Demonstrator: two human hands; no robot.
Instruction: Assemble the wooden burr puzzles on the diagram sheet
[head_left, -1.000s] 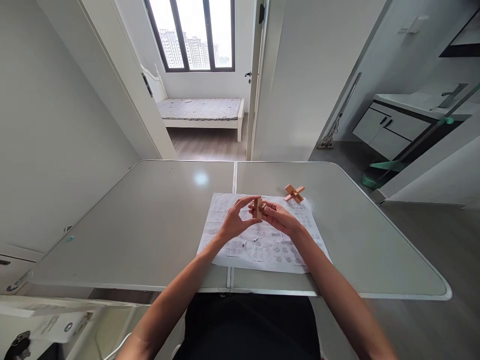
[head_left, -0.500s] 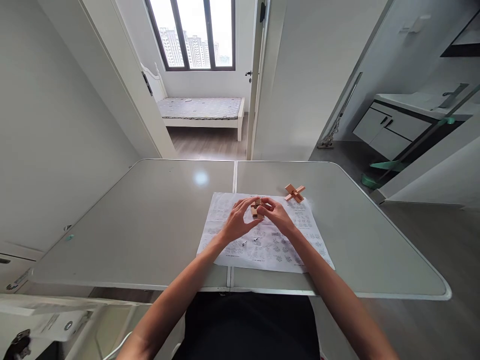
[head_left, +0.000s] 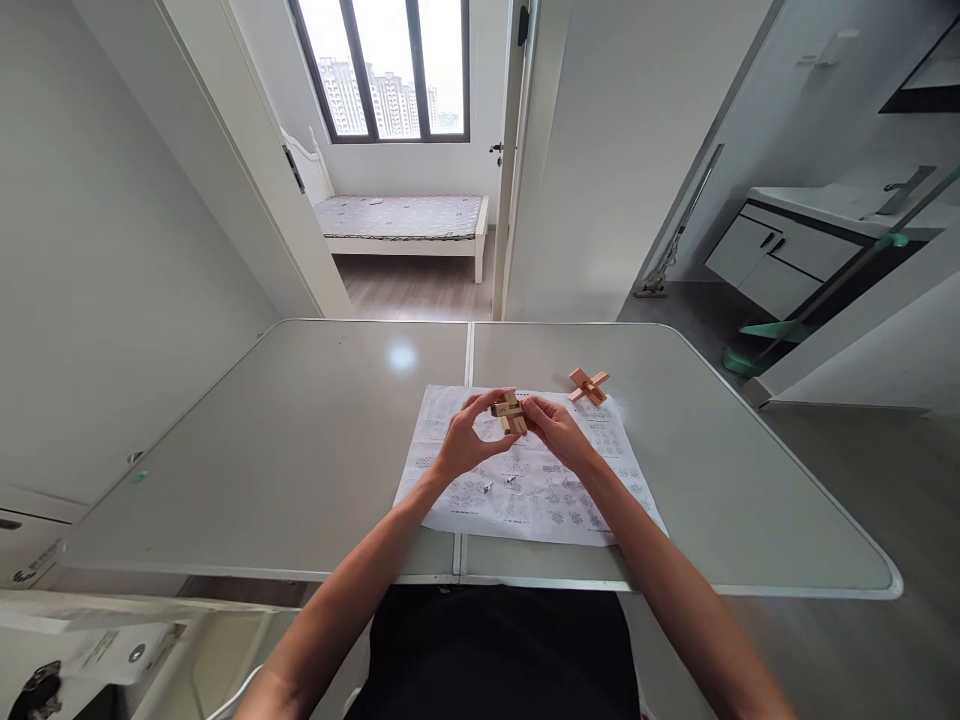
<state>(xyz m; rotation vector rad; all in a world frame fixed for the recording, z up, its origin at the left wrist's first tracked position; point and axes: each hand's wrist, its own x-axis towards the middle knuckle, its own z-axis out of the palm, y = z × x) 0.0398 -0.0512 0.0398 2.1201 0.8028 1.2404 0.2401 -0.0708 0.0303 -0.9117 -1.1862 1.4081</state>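
Note:
A small wooden burr puzzle (head_left: 511, 411) of interlocking light-brown bars is held above the printed paper sheet (head_left: 480, 512). My left hand (head_left: 467, 440) curves around its left side, thumb at the lower edge and fingertips at the top. From the right, my right hand (head_left: 553, 428) pinches the puzzle's right end between thumb and fingers. A second, cross-shaped wooden puzzle (head_left: 589, 386) of redder wood lies at the sheet's upper right edge, apart from both hands. Two tiny silvery bits (head_left: 499, 484) rest on the paper below my hands; their kind is too small to tell.
The grey table (head_left: 300, 450) has a pale seam down its middle and a raised rim. Beyond it an open doorway shows a bed (head_left: 405, 215) under a window. A sink cabinet (head_left: 787, 250) stands in the room at the right.
The wooden puzzle has turned in my hands and more of its face shows. My right fingers have shifted from across its top to its right end.

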